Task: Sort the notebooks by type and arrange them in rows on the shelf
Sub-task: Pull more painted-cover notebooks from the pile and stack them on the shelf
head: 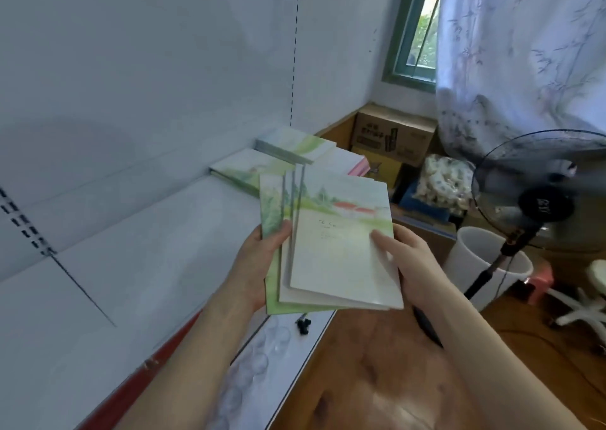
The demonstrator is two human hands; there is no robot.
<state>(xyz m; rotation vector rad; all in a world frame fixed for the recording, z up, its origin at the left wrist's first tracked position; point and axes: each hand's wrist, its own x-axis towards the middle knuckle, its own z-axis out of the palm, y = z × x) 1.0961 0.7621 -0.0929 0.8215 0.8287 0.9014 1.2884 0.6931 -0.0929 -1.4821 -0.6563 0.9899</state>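
I hold a fanned stack of three notebooks [337,249] with pale green landscape covers above the front edge of the white shelf [141,265]. My left hand [259,265] grips the stack from the left, thumb on the covers. My right hand [410,259] grips the top notebook's right edge, thumb lying on its cover. At the far end of the shelf lie more green landscape notebooks [242,170], another pile [295,146] behind them, and pink-edged notebooks [347,164] beside that.
A lower shelf [278,347] carries clear plastic pieces and a small black clip [303,326]. Cardboard boxes [390,137], a patterned bag, a white bucket [472,255], a black standing fan [541,196] and a curtained window stand to the right over a wooden floor.
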